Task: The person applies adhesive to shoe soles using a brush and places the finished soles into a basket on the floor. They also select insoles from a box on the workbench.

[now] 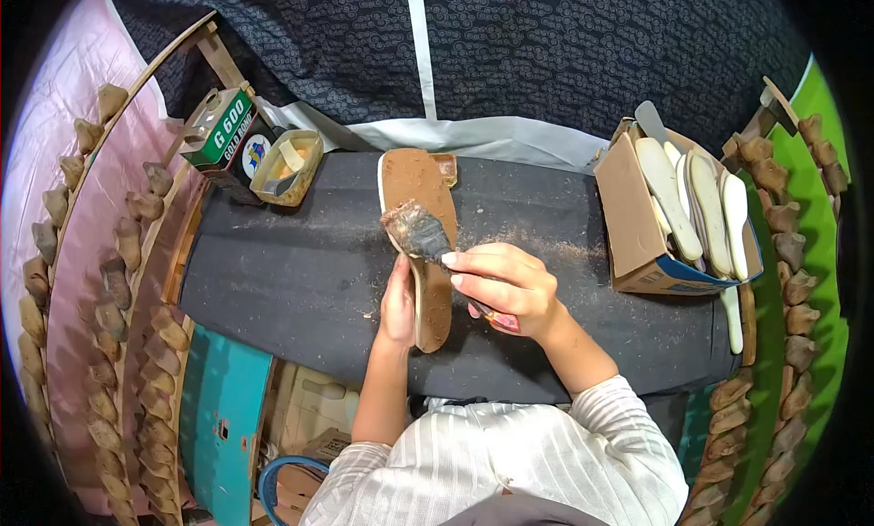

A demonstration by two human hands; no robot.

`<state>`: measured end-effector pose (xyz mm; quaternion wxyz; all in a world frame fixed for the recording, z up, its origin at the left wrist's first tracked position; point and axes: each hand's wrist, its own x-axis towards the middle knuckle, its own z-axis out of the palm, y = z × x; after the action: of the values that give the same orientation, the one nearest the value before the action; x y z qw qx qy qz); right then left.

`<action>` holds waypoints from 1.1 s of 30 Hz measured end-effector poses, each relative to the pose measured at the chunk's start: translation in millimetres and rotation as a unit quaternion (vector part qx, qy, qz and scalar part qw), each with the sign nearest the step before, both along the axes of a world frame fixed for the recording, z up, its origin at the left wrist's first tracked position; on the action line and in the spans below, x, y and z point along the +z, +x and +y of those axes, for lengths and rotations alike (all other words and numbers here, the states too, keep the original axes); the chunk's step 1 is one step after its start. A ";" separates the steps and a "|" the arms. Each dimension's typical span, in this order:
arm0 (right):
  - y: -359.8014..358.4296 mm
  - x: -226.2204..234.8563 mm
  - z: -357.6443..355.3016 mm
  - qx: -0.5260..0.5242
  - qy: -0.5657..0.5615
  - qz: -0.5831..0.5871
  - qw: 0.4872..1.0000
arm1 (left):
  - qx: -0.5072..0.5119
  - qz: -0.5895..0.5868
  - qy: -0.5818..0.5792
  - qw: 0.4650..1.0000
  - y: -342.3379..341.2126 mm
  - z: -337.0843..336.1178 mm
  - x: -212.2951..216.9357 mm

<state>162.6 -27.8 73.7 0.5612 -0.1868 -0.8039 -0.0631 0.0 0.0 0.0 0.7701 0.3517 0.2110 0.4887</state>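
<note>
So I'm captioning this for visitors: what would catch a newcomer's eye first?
At the centre, the right hand works a gluey brush over a brown sole that the left hand steadies on the dark bench. A box of pale insoles sits at right, a glue can at upper left.

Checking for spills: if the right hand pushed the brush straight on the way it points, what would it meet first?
The right hand aims the brush up-left across the brown sole. Beyond the sole's edge, the open glue tub probably comes first, though depth is unclear.
</note>
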 end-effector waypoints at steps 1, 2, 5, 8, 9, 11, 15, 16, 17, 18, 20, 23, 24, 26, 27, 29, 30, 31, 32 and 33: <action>-0.4 -0.6 -1.3 -0.004 -0.014 0.005 1.000 | -0.014 -0.022 0.004 1.000 0.1 1.2 -0.9; -0.6 -1.2 -3.0 -0.007 -0.027 0.009 1.000 | -0.028 -0.044 0.007 0.999 0.3 2.5 -1.9; -0.2 -3.2 -13.0 0.029 -0.087 0.013 0.996 | -0.043 -0.087 0.025 0.995 -5.7 8.9 -8.0; 3.4 -13.3 -15.9 0.050 -0.171 0.033 0.983 | -0.016 -0.065 0.002 0.998 -9.8 12.8 -6.1; 5.3 -13.6 -16.2 0.061 -0.210 0.042 0.975 | 0.002 -0.059 -0.016 0.998 -9.6 12.5 -4.6; 7.9 -8.3 -18.5 0.051 -0.245 0.050 0.967 | -0.006 -0.059 -0.008 0.998 -7.5 12.6 -5.9; 1.2 -0.1 -8.6 0.008 -0.133 0.105 0.986 | -0.033 -0.135 -0.024 0.990 -2.2 10.2 -9.4; -0.7 -2.0 -5.4 -0.009 -0.113 0.084 0.990 | -0.039 -0.136 -0.022 0.990 -2.8 10.8 -10.2; -2.9 -3.6 -3.5 -0.025 -0.094 0.063 0.993 | -0.044 -0.137 -0.019 0.989 -3.5 11.2 -10.4; -5.6 -6.4 -5.4 -0.028 -0.097 0.064 0.993 | -0.026 -0.145 -0.048 0.988 -2.0 11.2 -6.9; -5.5 -15.2 -12.1 -0.007 -0.114 0.063 0.992 | 0.017 -0.123 -0.035 0.992 1.1 13.6 2.0; -6.3 -26.2 -23.7 0.062 -0.159 0.035 0.985 | 0.072 -0.092 -0.010 0.993 -5.5 18.0 5.2; -7.2 -27.9 -28.2 0.080 -0.164 0.024 0.983 | 0.068 -0.109 0.016 0.992 -9.0 20.3 4.0; -9.6 -33.1 -36.2 0.103 -0.163 0.005 0.981 | 0.092 -0.117 0.031 0.988 -11.5 21.2 2.9; -10.4 -33.1 -40.3 0.104 -0.162 -0.009 0.981 | 0.093 -0.117 0.030 0.988 -12.5 21.7 1.7; -9.1 -33.7 -42.7 0.118 -0.172 -0.031 0.977 | 0.114 -0.139 0.045 0.983 -14.9 23.6 -2.4; -9.0 -31.8 -42.2 0.118 -0.173 -0.031 0.977 | 0.114 -0.139 0.044 0.983 -15.0 24.1 -3.8; -8.9 -28.5 -39.9 0.125 -0.177 -0.009 0.976 | 0.113 -0.160 0.047 0.980 -14.8 24.8 -4.8; -9.2 -26.5 -38.3 0.133 -0.181 0.014 0.974 | 0.111 -0.181 0.049 0.976 -14.6 24.7 -5.5; -10.2 -25.9 -36.6 0.132 -0.182 0.014 0.974 | 0.111 -0.181 0.049 0.976 -13.0 23.5 -3.5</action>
<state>152.4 -64.4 47.9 0.5326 -0.1791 -0.8114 0.1612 -13.0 23.5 -3.5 0.7187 0.2689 0.0814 0.6361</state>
